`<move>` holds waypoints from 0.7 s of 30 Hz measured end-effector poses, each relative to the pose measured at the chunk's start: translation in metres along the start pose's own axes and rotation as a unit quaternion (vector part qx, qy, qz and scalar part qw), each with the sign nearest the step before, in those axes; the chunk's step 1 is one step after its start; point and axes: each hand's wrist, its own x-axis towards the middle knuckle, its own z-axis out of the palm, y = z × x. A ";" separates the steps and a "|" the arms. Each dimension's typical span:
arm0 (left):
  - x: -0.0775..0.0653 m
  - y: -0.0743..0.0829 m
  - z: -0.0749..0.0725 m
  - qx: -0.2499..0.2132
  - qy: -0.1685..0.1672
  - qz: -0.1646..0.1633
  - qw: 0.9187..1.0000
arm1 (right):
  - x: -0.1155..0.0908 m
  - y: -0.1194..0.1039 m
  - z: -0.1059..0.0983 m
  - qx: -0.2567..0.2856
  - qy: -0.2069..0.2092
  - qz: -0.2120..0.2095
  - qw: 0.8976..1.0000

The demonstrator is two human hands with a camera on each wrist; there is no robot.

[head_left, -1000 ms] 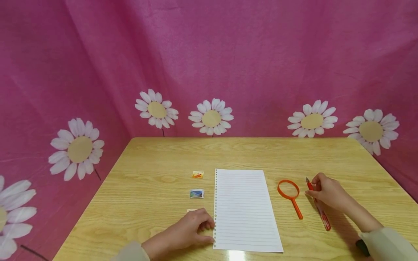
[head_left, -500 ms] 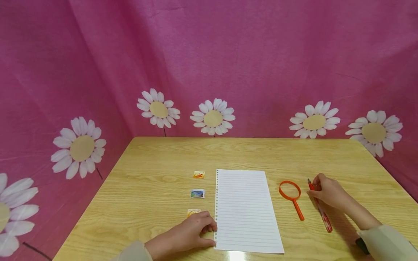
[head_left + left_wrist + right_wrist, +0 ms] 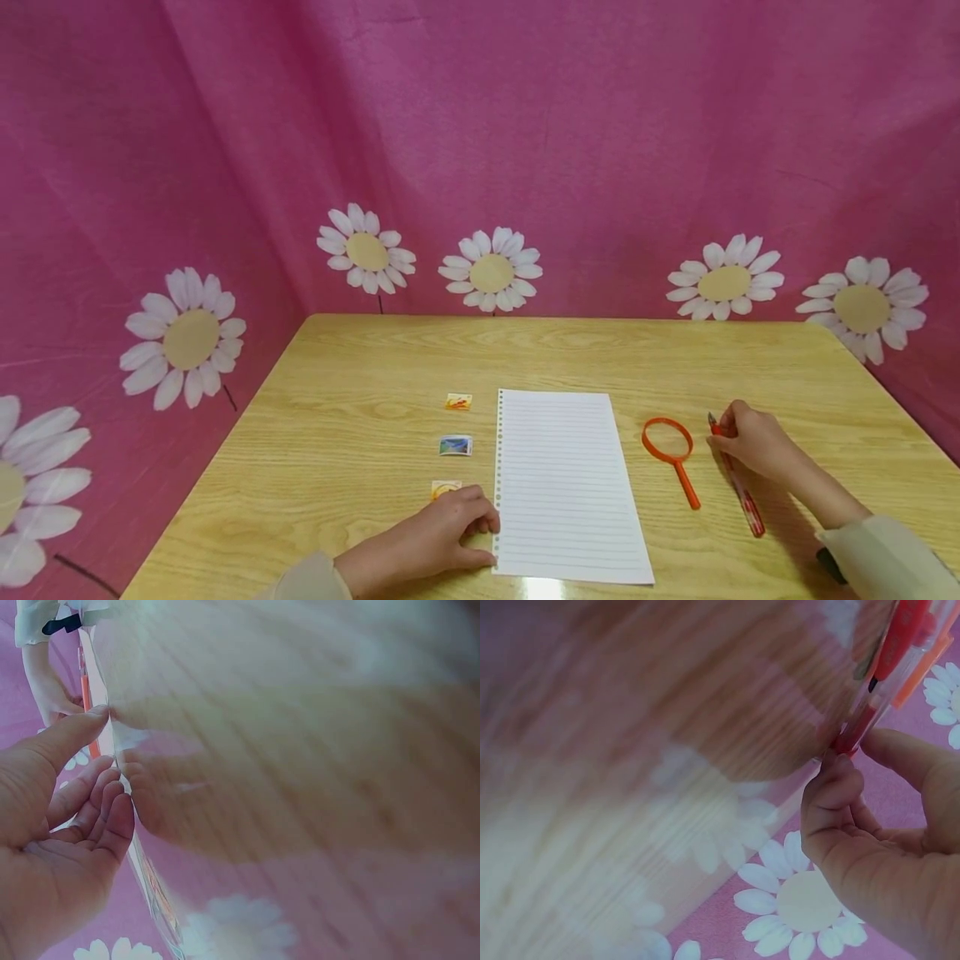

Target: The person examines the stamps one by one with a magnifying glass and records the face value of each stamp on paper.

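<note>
A sheet of lined, hole-punched paper [image 3: 570, 483] lies on the table. My left hand [image 3: 450, 527] rests at its lower left edge, fingers loosely bent, with the thumb and fingertips at the punched margin. In the left wrist view, that hand [image 3: 67, 817] touches the tabletop with its fingertips. To the right of the sheet, my right hand [image 3: 753, 437] pinches a red pen [image 3: 744, 498] near its tip, thumb and finger on either side. The pen lies slanted, its nib pointing away from me. An orange-red magnifying glass [image 3: 686, 485] lies between pen and sheet.
Left of the paper, three small stamp-like pictures stand in a column: a yellow one [image 3: 458, 402], a blue one [image 3: 456, 446] and another yellow one [image 3: 446, 487] partly behind my left hand. A pink curtain [image 3: 585, 150] with daisies hangs behind the wooden table [image 3: 360, 417].
Everything shifts slightly right in the head view. More of the nearest stamp-like picture shows beside my left hand than a second ago. Both hands otherwise keep their places.
</note>
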 end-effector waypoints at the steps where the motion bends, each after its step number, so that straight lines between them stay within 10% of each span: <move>1: 0.000 0.000 0.000 0.000 0.000 0.001 1.000 | 0.000 0.000 0.000 0.003 0.001 0.001 1.000; 21: 0.000 0.001 -0.002 -0.001 -0.006 -0.009 1.000 | -0.021 -0.004 0.007 -0.065 0.115 -0.137 0.982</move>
